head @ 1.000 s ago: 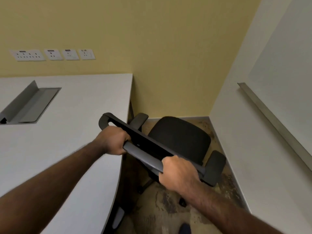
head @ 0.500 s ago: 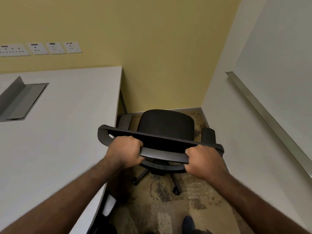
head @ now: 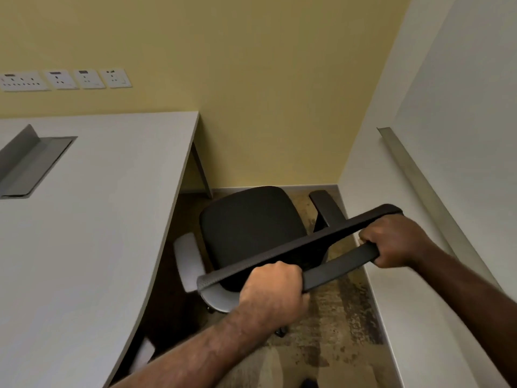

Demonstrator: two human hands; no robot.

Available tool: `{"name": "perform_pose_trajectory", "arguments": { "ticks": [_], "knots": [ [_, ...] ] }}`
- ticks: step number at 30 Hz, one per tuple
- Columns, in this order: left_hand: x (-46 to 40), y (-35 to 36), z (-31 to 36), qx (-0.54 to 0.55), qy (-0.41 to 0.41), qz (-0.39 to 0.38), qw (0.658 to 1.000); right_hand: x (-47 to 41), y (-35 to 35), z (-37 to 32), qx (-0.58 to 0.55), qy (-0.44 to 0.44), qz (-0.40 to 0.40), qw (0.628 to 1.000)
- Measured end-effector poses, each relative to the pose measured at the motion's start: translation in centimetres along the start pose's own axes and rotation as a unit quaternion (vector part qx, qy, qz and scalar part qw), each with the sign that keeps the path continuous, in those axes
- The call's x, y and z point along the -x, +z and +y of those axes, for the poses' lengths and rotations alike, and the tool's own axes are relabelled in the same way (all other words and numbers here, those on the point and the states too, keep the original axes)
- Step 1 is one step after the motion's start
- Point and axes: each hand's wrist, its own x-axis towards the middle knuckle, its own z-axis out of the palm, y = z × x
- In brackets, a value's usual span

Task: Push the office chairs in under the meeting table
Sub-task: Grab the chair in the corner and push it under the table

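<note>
A black office chair [head: 251, 222] stands in the narrow gap between the meeting table [head: 98, 219] and the right wall. Its seat lies beside the table's curved edge, and its left armrest [head: 190, 261] sits close to that edge. The top bar of its backrest [head: 302, 245] runs diagonally, low at the left and high at the right. My left hand [head: 272, 289] grips the lower left part of the backrest. My right hand [head: 391, 242] grips the upper right end. The chair's base is mostly hidden under the seat.
The yellow back wall [head: 265, 93] closes the corner just beyond the chair. A white wall with a metal rail [head: 425, 186] runs close along the right. A table leg [head: 201, 172] stands near the corner. An open cable hatch [head: 30, 161] is set in the tabletop. The floor is patterned carpet [head: 335, 331].
The chair has turned so its backrest's right end now points toward the right wall, and the seat faces the table. Both hands kept their grip and shifted right with it.
</note>
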Motion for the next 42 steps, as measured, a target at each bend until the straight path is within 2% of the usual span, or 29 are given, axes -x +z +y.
{"name": "perform_pose_trajectory", "arguments": {
  "ticks": [7, 16, 23, 29, 38, 42],
  "knots": [
    [-7.0, 0.4, 4.0, 0.064, -0.066, 0.009, 0.996, -5.8, -2.2, 7.3, -0.008, -0.069, 0.009, 0.998],
    [-12.9, -1.2, -2.9, 0.051, -0.146, 0.061, 0.986, -17.3, -3.8, 7.5, 0.028, -0.126, 0.030, 0.991],
    [-18.8, -3.7, -7.5, 0.107, -0.184, 0.072, 0.974, -27.9, -5.9, 8.9, 0.057, -0.157, 0.028, 0.986],
    [-23.4, -5.1, -9.9, 0.160, -0.223, 0.063, 0.959, -35.3, -7.6, 10.1, 0.035, -0.193, 0.019, 0.980],
    [-30.4, -6.7, -11.9, 0.209, -0.270, 0.076, 0.937, -46.9, -9.8, 12.6, 0.029, -0.304, 0.036, 0.952],
    [-33.8, -7.1, -13.0, 0.206, -0.325, 0.104, 0.917, -52.7, -11.2, 12.7, 0.058, -0.358, 0.015, 0.932]
  ]
}}
